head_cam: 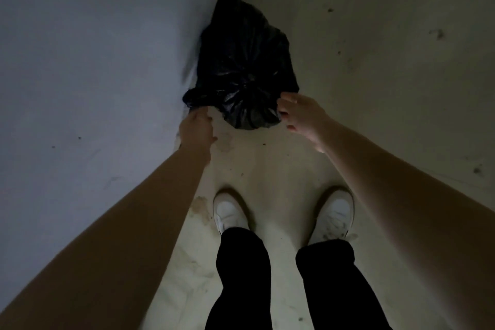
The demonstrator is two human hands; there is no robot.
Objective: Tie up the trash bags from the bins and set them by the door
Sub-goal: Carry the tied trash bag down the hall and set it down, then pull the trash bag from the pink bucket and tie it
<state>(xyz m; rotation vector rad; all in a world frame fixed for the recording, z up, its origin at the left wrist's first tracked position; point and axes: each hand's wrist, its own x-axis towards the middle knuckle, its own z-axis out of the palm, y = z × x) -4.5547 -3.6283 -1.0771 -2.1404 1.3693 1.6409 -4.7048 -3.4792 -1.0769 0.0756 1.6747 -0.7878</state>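
Observation:
A black trash bag sits on the pale floor against the wall, its top gathered into a bunch near its front. My left hand grips a tail of the bag's plastic at the lower left. My right hand pinches the bag's edge at the lower right, with thumb and fingers curled onto the plastic. Both arms reach down and forward from the bottom corners of the view.
A grey-white wall runs along the left, meeting the stained floor in a dark seam behind the bag. My two white shoes and dark trouser legs stand just below the bag.

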